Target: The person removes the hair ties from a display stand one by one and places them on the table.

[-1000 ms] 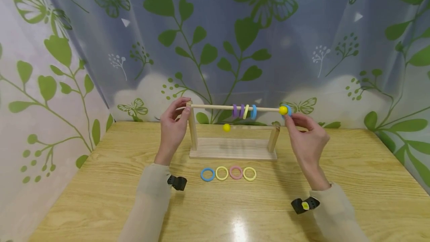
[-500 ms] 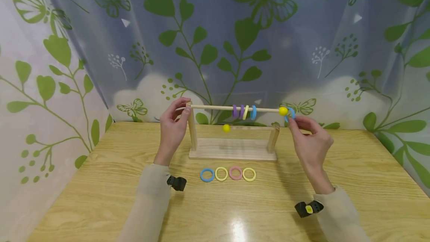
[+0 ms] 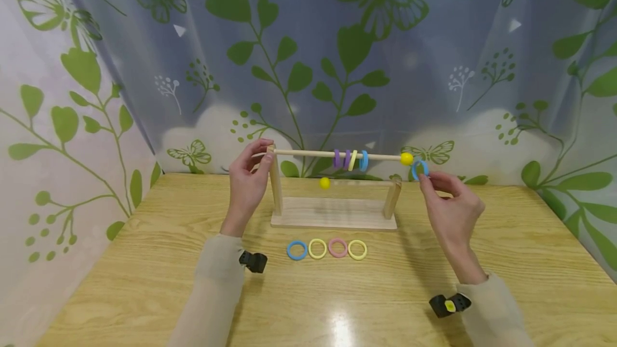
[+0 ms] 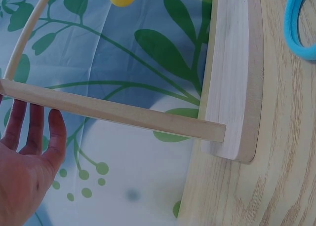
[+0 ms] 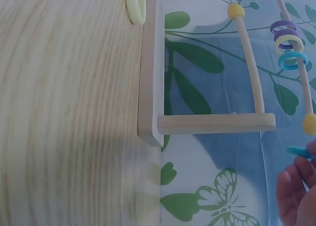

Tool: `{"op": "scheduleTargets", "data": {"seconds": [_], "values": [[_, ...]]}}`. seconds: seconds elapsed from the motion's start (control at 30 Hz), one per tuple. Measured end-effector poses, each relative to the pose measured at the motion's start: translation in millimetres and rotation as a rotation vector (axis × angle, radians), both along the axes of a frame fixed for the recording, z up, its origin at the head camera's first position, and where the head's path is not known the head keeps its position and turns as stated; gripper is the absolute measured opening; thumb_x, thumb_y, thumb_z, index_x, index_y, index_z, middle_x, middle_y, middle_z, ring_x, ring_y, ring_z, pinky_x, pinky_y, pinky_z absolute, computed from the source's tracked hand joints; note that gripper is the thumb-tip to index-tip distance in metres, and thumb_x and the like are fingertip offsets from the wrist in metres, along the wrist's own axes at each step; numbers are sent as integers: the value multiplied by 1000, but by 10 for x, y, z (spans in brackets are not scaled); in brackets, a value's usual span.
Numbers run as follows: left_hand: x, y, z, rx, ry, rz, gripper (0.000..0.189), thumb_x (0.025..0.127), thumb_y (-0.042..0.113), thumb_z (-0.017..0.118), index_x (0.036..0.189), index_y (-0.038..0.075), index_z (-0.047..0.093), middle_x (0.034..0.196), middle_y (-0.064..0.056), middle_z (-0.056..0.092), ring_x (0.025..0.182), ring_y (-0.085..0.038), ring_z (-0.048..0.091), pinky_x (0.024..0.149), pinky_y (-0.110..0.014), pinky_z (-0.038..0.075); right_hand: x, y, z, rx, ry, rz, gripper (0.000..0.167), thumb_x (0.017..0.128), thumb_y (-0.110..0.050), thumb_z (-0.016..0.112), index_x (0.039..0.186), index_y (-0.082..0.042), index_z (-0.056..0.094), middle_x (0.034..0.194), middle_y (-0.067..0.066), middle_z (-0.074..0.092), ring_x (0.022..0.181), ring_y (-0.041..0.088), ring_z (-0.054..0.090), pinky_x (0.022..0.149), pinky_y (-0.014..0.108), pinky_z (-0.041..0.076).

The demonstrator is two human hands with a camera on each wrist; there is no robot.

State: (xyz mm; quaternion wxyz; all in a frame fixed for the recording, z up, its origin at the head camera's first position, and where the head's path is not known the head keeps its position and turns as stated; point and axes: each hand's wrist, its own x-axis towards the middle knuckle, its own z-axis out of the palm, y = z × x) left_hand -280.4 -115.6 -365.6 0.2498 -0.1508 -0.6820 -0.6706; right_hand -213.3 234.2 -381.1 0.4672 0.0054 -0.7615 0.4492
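Observation:
My right hand (image 3: 453, 209) pinches a blue ring (image 3: 420, 170) between thumb and fingertips, just right of the yellow ball (image 3: 407, 159) on the upper rod's end. The ring is apart from the ball. On the upper rod (image 3: 303, 153) hang two purple rings, a pale yellow ring (image 3: 353, 160) and another blue ring (image 3: 363, 160). My left hand (image 3: 247, 183) grips the top of the wooden stand's left post (image 4: 113, 109), fingers behind it and thumb in front. The lower rod (image 5: 251, 63) runs from the right post and ends in a second yellow ball (image 3: 325, 182).
On the table in front of the stand's base (image 3: 335, 214) lie several rings in a row: a blue ring (image 3: 297, 259), a yellow ring (image 3: 317, 258), a pink ring (image 3: 338, 256) and another yellow ring (image 3: 358, 258). A patterned curtain (image 3: 308, 117) hangs behind the table.
My right hand has moved right and slightly down, carrying the blue ring from around the yellow ball to clear of it. The left hand stays on the post.

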Motion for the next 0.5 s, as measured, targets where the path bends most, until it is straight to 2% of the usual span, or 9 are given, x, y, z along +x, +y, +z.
{"op": "scheduleTargets", "data": {"seconds": [0.2, 0.4, 0.5], "values": [[2, 5, 5, 2, -1, 0, 24, 100, 4, 62, 124, 2, 69, 111, -10, 68, 95, -11, 68, 75, -18, 57, 19, 37, -18, 14, -4, 7, 16, 88, -13, 80, 96, 1, 79, 86, 22, 77, 73, -20, 61, 62, 2, 48], [5, 10, 3, 0, -9, 6, 24, 100, 5, 62, 123, 3, 69, 110, -5, 68, 95, -11, 68, 76, -18, 57, 41, 68, -39, 26, -18, 7, 14, 88, -13, 81, 95, -1, 80, 84, 21, 77, 71, -19, 61, 62, 2, 48], [6, 11, 2, 1, -5, 5, 24, 100, 4, 62, 123, 2, 69, 112, -9, 68, 94, -11, 68, 75, -18, 57, 55, 86, -56, 46, -17, 7, 13, 87, -12, 80, 95, -1, 80, 83, 22, 76, 71, -20, 60, 61, 1, 47]]}}
